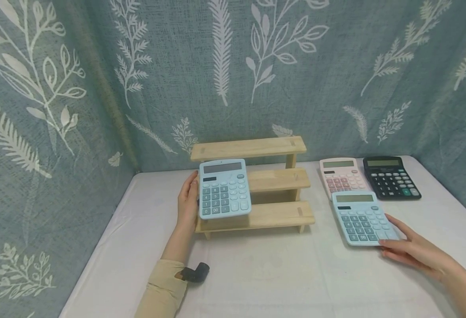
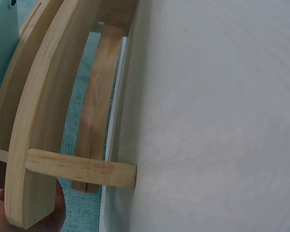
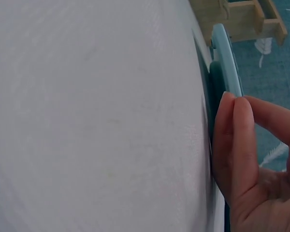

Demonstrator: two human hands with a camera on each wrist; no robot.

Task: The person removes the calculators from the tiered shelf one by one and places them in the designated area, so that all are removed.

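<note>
- Head view: saw left hand (image 1: 187,201) at the left edge of a light-blue desktop calculator (image 1: 225,190), mid-frame, before a three-tier wooden stand (image 1: 276,181); could not tell whether gripping.
- Saw right hand (image 1: 419,252) pinching a second light-blue calculator (image 1: 361,219), right of frame, partly covering a pink calculator (image 1: 342,175), near a black calculator (image 1: 392,177).
- Left wrist view: found left hand partly hidden behind the stand, lower left.
- Right wrist view: found right hand clamped on the second light-blue calculator's edge, upper right.

There is room to pass in front of the shelf (image 1: 274,215), or between it and the right blue calculator (image 1: 361,219). The curtain (image 1: 233,119) bars the rear; the left blue calculator (image 1: 225,189) obstructs the shelf's left end.
</note>
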